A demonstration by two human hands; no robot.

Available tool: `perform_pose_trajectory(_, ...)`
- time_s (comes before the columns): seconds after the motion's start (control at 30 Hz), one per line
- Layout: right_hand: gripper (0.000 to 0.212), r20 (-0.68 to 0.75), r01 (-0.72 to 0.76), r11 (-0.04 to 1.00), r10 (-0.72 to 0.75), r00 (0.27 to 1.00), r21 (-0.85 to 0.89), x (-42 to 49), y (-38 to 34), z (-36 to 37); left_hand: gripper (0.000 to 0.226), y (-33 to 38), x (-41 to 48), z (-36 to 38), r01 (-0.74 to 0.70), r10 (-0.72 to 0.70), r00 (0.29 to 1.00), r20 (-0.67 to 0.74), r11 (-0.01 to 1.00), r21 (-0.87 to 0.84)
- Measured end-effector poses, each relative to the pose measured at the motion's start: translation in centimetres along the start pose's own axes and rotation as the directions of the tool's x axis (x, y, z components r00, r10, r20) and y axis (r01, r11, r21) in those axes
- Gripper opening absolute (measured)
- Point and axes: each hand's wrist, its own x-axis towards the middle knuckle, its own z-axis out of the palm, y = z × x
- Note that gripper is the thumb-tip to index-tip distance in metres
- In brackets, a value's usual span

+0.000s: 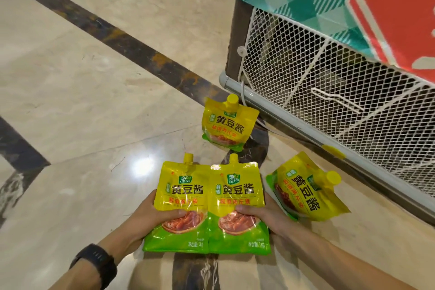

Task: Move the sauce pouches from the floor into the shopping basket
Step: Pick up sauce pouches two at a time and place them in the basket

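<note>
Marble floor (82,77) open to your left; your left hand (150,216) and right hand (263,216) each clasp one pouch, left pouch (181,198) and right pouch (237,198) edges touching.

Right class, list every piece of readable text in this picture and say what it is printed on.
"黄豆酱": on all four yellow spouted sauce pouches, left-held, right-held, far floor one, tilted floor one.
"超值两斤装": red line beneath it.
Green logo and bottom weight print: too small.
Red sign on checked cloth: no legible words.
</note>
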Motion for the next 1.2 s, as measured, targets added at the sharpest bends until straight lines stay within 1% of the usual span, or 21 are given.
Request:
perform_pose_trajectory(0.07, 0.116, -0.003, 0.004, 0.999, -0.004, 1.000, -0.041, -0.3, -0.4, -0.2, 0.103, 0.0, -1.1, 0.2, 0.007, -0.009, 0.999, -0.038, 0.999, -0.037)
perform_pose_trajectory(0.17, 0.106, 0.016, 0.015, 1.000, -0.015, 1.000, -0.022, -2.3, -1.8, 0.1, 0.114, 0.9, -3.9, 0.7, -0.018, 0.014, 0.996, -0.088, 0.999, -0.047)
perform_pose_trajectory(0.23, 0.098, 0.034, -0.007, 1.000, 0.007, 0.999, 0.012, -4.7, -3.4, 0.7, 0.117, 2.6, -6.4, 0.8, -0.042, 0.036, 0.993, -0.115, 0.998, -0.048)
perform_pose_trajectory(0.33, 0.074, 0.052, -0.024, 0.996, 0.019, 0.998, 0.087, -9.5, -6.8, 1.4, 0.112, 6.6, -11.3, 1.4, -0.063, 0.058, 0.992, -0.111, 0.997, -0.041)
perform_pose_trajectory(0.47, 0.059, 0.060, -0.031, 0.983, 0.021, 0.998, 0.183, -18.0, -14.5, 2.4, 0.102, 14.1, -19.3, 2.6, -0.059, 0.055, 0.992, -0.113, 0.998, -0.037)
perform_pose_trajectory(0.53, 0.055, 0.065, -0.023, 0.977, 0.009, 0.998, 0.211, -22.7, -18.7, 2.5, 0.104, 18.4, -23.9, 3.4, -0.060, 0.055, 0.991, -0.120, 0.997, -0.042)
perform_pose_trajectory(0.57, 0.056, 0.059, -0.026, 0.975, 0.013, 0.998, 0.221, -25.2, -21.1, 2.7, 0.109, 20.7, -26.4, 3.9, -0.062, 0.054, 0.988, -0.141, 0.997, -0.053)
perform_pose_trajectory(0.63, 0.066, 0.056, -0.039, 0.975, 0.027, 0.998, 0.218, -30.4, -26.0, 3.0, 0.119, 25.6, -31.3, 4.7, -0.043, 0.031, 0.984, -0.173, 0.997, -0.064)
perform_pose_trajectory(0.7, 0.072, 0.079, -0.048, 0.976, 0.032, 0.996, 0.210, -35.8, -30.7, 3.1, 0.121, 30.5, -36.5, 5.6, -0.021, 0.011, 0.985, -0.172, 0.998, -0.059)
perform_pose_trajectory(0.83, 0.048, 0.105, -0.040, 0.965, 0.013, 0.994, 0.259, -46.3, -40.1, 2.6, 0.117, 40.3, -45.9, 8.1, -0.039, 0.032, 0.987, -0.154, 0.998, -0.043)
perform_pose_trajectory(0.87, 0.047, 0.113, -0.035, 0.960, 0.004, 0.994, 0.276, -48.8, -42.1, 2.5, 0.116, 42.3, -47.9, 8.8, -0.056, 0.050, 0.989, -0.141, 0.998, -0.037)
perform_pose_trajectory(0.93, 0.058, 0.088, -0.012, 0.961, -0.013, 0.996, 0.276, -53.4, -45.6, 2.3, 0.108, 46.0, -51.3, 10.1, -0.085, 0.080, 0.991, -0.106, 0.995, -0.042)
perform_pose_trajectory(0.97, 0.066, 0.070, -0.002, 0.962, -0.018, 0.997, 0.272, -55.5, -47.0, 2.2, 0.102, 47.6, -52.8, 10.7, -0.094, 0.090, 0.992, -0.092, 0.995, -0.040)
perform_pose_trajectory(1.03, 0.065, 0.033, 0.040, 0.960, -0.051, 0.998, 0.276, -59.7, -49.3, 2.1, 0.097, 50.3, -55.2, 11.7, -0.110, 0.108, 0.992, -0.065, 0.994, -0.023)
perform_pose_trajectory(1.1, 0.064, -0.013, 0.079, 0.953, -0.079, 0.997, 0.292, -63.2, -51.1, 2.0, 0.099, 52.6, -57.1, 12.6, -0.125, 0.125, 0.992, -0.023, 0.992, -0.020)
perform_pose_trajectory(1.2, 0.070, -0.081, 0.148, 0.938, -0.129, 0.988, 0.313, -67.3, -51.9, 1.6, 0.106, 55.0, -58.9, 13.9, -0.154, 0.154, 0.986, 0.061, 0.988, 0.005)
